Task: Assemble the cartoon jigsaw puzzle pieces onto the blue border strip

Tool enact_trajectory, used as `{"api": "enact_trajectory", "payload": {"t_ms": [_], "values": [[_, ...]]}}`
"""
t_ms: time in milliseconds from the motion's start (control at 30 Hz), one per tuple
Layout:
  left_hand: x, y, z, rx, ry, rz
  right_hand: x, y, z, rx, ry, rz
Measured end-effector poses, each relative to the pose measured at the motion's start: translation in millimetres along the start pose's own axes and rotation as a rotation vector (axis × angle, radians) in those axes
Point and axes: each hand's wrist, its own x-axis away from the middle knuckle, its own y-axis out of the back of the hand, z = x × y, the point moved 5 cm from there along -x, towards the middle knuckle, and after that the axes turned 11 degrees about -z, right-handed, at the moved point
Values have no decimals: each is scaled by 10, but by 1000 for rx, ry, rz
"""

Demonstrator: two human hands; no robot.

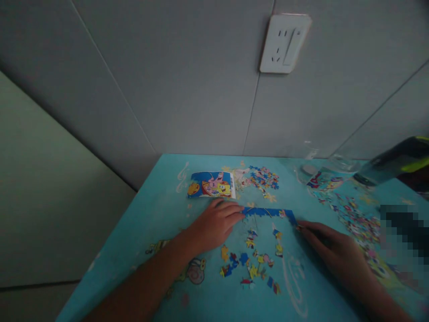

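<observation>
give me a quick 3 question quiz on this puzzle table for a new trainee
1. True or false: the picture card lies on the wall side of the left hand.
2. What spans the gap between the left hand and the right hand? A) a blue strip of joined pieces B) a ruler C) a pencil
3. Fill in: the white socket sits on the ___ behind the table.
Key: 1 true; 2 A; 3 wall
</observation>
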Motion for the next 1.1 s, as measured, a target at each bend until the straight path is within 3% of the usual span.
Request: {"api": "enact_trajectory", "payload": {"t_ms": [267,400,633,800,1100], "values": [[44,-19,-3,-17,5,18,-27,52,14,-55,11,48],[51,-10,-6,-12,-6,11,-6,38,29,-201,-81,80],[44,-4,-11,-25,-6,19,-64,135,116,-110,-27,25],[60,-28,19,-36,-25,4,-89,165,132,-128,-119,-19],[83,-63,77,-33,-55,-28,-87,134,199,-219,-143,-6]]}}
